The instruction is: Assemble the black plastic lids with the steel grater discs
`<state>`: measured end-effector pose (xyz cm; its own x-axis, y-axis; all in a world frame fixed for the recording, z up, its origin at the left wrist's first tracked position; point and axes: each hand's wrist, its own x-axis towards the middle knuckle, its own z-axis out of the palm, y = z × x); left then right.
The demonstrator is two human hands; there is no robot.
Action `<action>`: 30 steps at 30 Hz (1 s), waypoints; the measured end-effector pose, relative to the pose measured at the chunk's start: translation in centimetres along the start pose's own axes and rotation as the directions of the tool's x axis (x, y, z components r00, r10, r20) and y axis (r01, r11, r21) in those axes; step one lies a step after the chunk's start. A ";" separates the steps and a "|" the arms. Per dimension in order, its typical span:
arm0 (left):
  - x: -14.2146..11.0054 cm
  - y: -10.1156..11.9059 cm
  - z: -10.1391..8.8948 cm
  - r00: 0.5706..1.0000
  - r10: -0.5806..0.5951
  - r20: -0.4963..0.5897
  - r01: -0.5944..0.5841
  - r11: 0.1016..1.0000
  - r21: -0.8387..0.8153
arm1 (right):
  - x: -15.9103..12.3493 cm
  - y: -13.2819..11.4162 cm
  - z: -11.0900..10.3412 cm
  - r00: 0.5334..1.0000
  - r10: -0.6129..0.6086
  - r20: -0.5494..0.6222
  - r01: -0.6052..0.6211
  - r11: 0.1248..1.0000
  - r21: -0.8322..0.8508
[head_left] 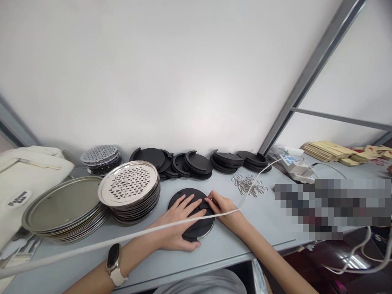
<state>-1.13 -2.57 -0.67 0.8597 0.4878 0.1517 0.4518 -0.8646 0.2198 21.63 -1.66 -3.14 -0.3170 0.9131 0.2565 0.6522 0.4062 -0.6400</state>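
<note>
A round black disc (200, 229) lies on the grey table in front of me, with a thin shiny rim at its lower right. My left hand (180, 222) rests flat across it, fingers spread. At the disc's right edge, my right hand (223, 206) has its fingers bent and closed on the rim, beside a small dark raised piece; the fingertips are partly hidden. Left of the hands stands a stack of round metal grater plates (131, 183). Small metal hooks or pins (249, 185) lie in a loose pile to the right.
Several black round holders (197, 163) line the wall. Large round metal plates (65, 204) and smaller grater discs (101, 155) stand at left, near a cream bag (27, 175). A white cable (137, 233) crosses above my forearms. Pale flat pieces (330, 152) lie far right.
</note>
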 end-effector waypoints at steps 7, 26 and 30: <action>0.1 -0.1 0.2 1.000 -0.006 0.004 0.006 1.000 0.004 | 0.0 -0.1 -0.1 0.999 0.027 0.017 -0.028 1.000 0.015; 0.1 0.0 -0.1 1.000 0.019 0.016 -0.019 1.000 -0.007 | -0.2 -0.2 0.1 1.000 -0.027 0.003 0.027 0.995 -0.094; 0.1 0.0 -0.1 1.000 0.019 0.018 -0.019 1.000 -0.009 | -0.2 -0.2 0.1 0.999 -0.039 0.000 0.039 0.994 -0.106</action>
<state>-1.10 -2.54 -0.54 0.8721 0.4693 0.1389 0.4335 -0.8724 0.2260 21.51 -1.90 -3.13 -0.3426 0.8964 0.2814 0.7086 0.4432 -0.5490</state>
